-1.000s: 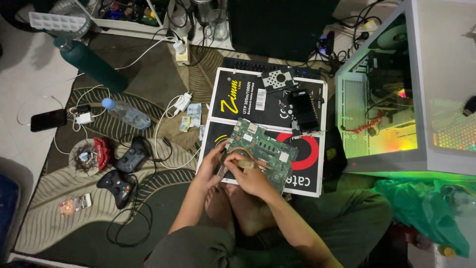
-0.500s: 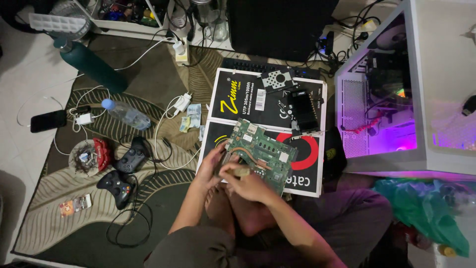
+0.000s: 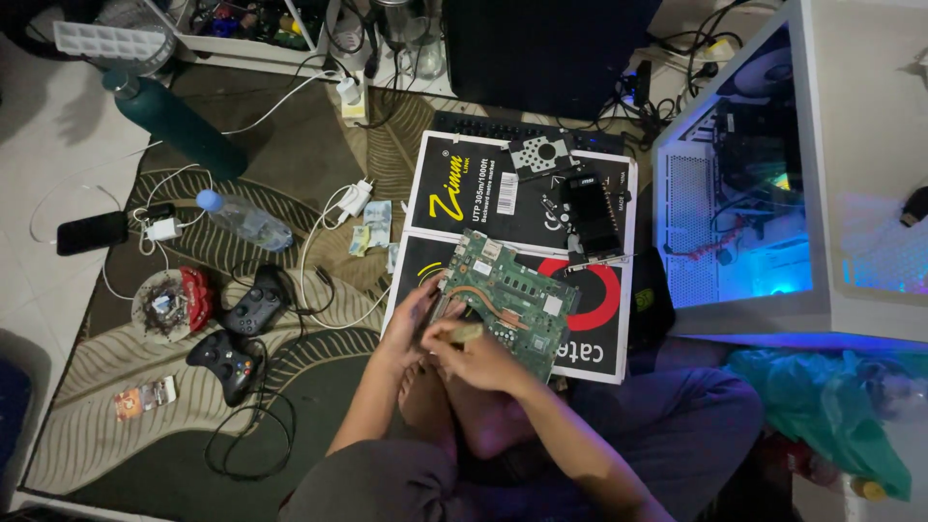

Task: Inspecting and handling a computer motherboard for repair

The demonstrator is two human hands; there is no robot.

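A green circuit board (image 3: 517, 295) with a copper heat pipe lies on a black cardboard box (image 3: 483, 198) on the floor. My left hand (image 3: 411, 324) rests on the board's near left edge. My right hand (image 3: 474, 353) is closed around a small yellowish tool (image 3: 467, 333) whose tip touches the board's near side. My bare feet and crossed legs lie just below the hands.
A white computer case (image 3: 773, 193) with blue light stands at right. On the rug at left lie two black game controllers (image 3: 242, 333), a plastic bottle (image 3: 242, 217), a dark green flask (image 3: 179, 121), a phone (image 3: 90, 232) and cables. A black graphics card (image 3: 592, 215) lies on the box.
The hands stay at the board's near edge with only small shifts. The light in the computer case went from green to purple to blue.
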